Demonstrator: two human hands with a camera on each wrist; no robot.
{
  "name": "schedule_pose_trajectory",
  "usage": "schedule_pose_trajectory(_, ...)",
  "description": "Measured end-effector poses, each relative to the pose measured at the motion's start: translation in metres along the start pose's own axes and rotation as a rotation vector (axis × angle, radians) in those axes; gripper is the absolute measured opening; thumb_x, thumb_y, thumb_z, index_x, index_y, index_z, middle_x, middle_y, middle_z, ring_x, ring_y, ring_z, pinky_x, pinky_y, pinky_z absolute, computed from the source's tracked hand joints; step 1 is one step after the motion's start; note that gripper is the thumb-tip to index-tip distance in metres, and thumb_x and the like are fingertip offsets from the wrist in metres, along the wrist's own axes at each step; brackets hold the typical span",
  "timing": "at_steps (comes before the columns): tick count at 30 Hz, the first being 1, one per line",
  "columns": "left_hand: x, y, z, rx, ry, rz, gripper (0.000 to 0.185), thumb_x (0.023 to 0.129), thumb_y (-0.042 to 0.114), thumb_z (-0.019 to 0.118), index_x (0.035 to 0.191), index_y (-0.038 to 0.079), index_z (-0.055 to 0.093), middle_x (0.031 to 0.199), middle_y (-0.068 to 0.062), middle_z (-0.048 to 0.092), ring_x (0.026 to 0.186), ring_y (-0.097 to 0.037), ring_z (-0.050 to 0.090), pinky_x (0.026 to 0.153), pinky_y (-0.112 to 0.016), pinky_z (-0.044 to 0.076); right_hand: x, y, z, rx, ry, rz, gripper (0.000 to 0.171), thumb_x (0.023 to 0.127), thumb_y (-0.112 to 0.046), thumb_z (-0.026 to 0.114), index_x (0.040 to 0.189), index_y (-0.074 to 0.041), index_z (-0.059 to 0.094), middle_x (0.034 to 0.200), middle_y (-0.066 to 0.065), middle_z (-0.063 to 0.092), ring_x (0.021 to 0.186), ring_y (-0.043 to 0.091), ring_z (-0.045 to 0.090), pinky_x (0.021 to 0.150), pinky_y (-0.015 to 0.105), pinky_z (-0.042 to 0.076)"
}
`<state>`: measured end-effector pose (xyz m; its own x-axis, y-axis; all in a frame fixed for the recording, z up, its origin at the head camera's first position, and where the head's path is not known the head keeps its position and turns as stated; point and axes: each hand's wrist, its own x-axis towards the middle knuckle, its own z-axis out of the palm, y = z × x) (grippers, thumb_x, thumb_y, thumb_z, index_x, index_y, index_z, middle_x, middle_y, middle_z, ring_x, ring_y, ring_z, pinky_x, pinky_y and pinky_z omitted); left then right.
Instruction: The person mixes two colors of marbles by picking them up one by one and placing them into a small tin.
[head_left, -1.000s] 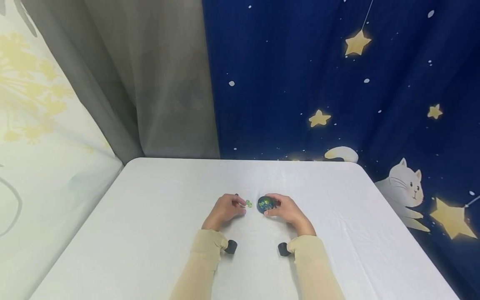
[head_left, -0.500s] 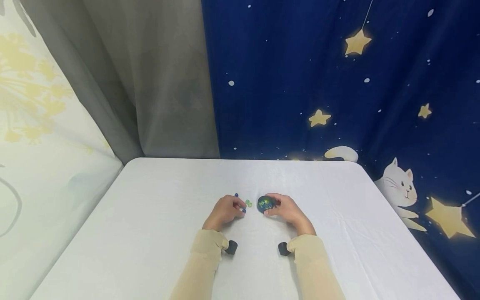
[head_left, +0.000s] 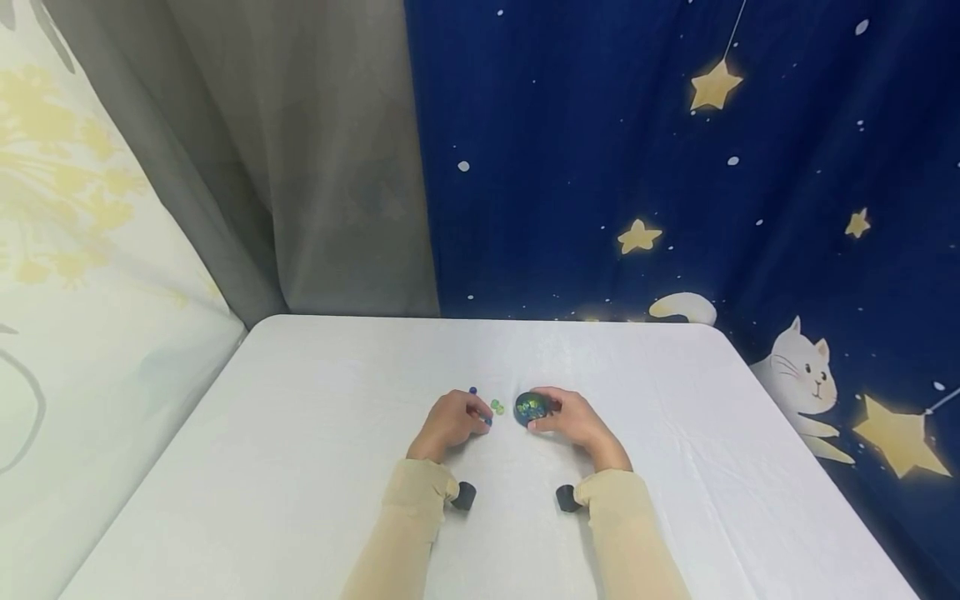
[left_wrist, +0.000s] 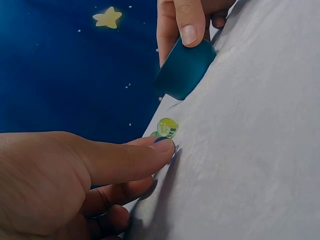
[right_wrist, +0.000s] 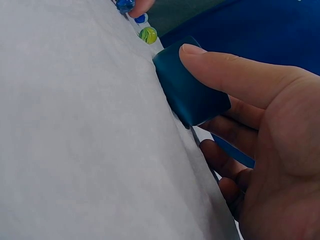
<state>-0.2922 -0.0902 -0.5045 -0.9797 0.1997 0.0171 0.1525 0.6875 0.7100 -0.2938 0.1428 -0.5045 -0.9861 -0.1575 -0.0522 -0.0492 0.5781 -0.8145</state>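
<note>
L hand [head_left: 448, 421] fingers curled, pinching blue marble [head_left: 487, 422] on surface [head_left: 300, 433]; R hand [head_left: 573, 421] gripping cup [head_left: 532, 407]; green marbles [head_left: 497, 407] btwn.

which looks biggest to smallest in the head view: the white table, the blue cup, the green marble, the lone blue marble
1. white table
2. blue cup, held by the right hand
3. green marble
4. lone blue marble; these two marbles look nearly alike, so their order is unsure.

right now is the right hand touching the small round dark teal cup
Touching: the right wrist view shows the right hand with its thumb pressed on the small round dark teal cup, fingers behind it.
</note>
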Motion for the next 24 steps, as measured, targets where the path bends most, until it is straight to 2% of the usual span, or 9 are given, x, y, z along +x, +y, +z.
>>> schedule_pose_trajectory(12,0.001,-0.0003,-0.001,-0.041,0.029,0.0,0.012,0.077,0.01,0.079,0.087,0.016,0.075,0.073,0.003,0.059,0.074,-0.015,0.053,0.075,-0.035,0.044,0.0014,-0.0004,0.0002,-0.006,0.003,0.003,0.059,0.071,-0.019,0.085,0.126,-0.015,0.065,0.127,0.011,0.062,0.121,0.036,0.053,0.101,0.054,0.038)
schedule_pose_trajectory(17,0.002,-0.0002,-0.0032,-0.102,0.073,0.018,0.012,0.08,0.008,0.076,0.089,0.015,0.075,0.083,0.0,0.065,0.079,-0.017,0.056,0.079,-0.038,0.046,0.0013,-0.0008,0.0003,-0.008,0.004,0.004,0.059,0.072,-0.02,0.085,0.127,-0.015,0.064,0.128,0.011,0.061,0.122,0.037,0.053,0.101,0.055,0.037)
schedule_pose_trajectory(24,0.006,-0.0001,-0.0039,-0.144,0.146,0.043,0.013,0.081,0.009,0.077,0.092,0.014,0.075,0.078,0.004,0.06,0.072,-0.014,0.052,0.075,-0.034,0.043,0.0018,-0.0009,0.0003,-0.013,0.0,0.0,0.059,0.072,-0.021,0.085,0.127,-0.014,0.064,0.128,0.012,0.061,0.122,0.037,0.052,0.1,0.055,0.038)
